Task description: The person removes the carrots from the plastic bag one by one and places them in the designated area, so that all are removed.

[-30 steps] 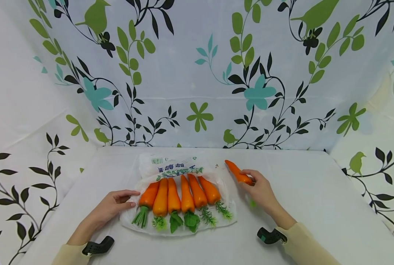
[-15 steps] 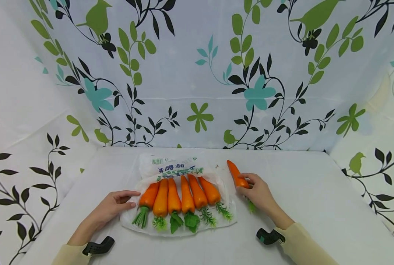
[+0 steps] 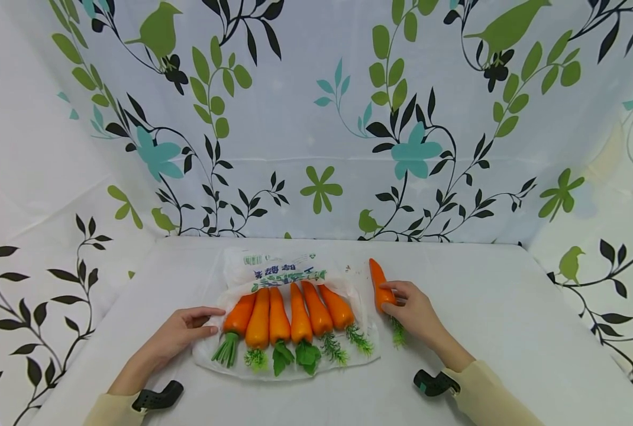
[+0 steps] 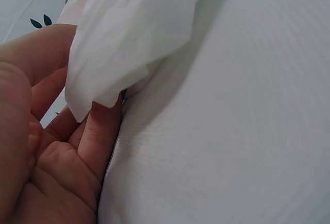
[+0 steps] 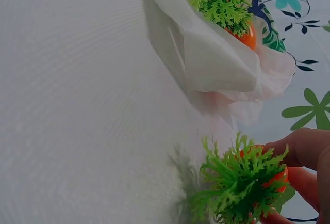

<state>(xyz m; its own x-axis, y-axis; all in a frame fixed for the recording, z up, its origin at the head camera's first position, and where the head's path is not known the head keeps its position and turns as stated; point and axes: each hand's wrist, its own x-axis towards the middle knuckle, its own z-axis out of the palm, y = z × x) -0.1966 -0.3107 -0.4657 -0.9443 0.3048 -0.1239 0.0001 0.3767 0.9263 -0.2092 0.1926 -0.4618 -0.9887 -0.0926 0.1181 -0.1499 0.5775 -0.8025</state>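
Note:
Bare, my right hand (image 3: 413, 307) grips an orange carrot (image 3: 377, 273) just right of the bag, on or close above the table; its leafy green top (image 5: 245, 182) shows in the right wrist view. Several more carrots (image 3: 279, 316) with green tops lie side by side on a white printed plastic bag (image 3: 210, 349). At the bag's left edge is my left hand (image 3: 180, 331), index finger and thumb apart and touching the plastic. In the left wrist view the bag's edge (image 4: 129, 33) covers those fingertips.
The white table (image 3: 487, 302) reaches out on both sides of the bag. A curtain (image 3: 316, 118) printed with leaves and birds hangs behind it. Black wrist devices (image 3: 159, 395) sit at both sleeves.
My right hand has shifted slightly down, turning the carrot more upright in the head view, and its green top has come into sight. The left hand and the row of carrots stay put.

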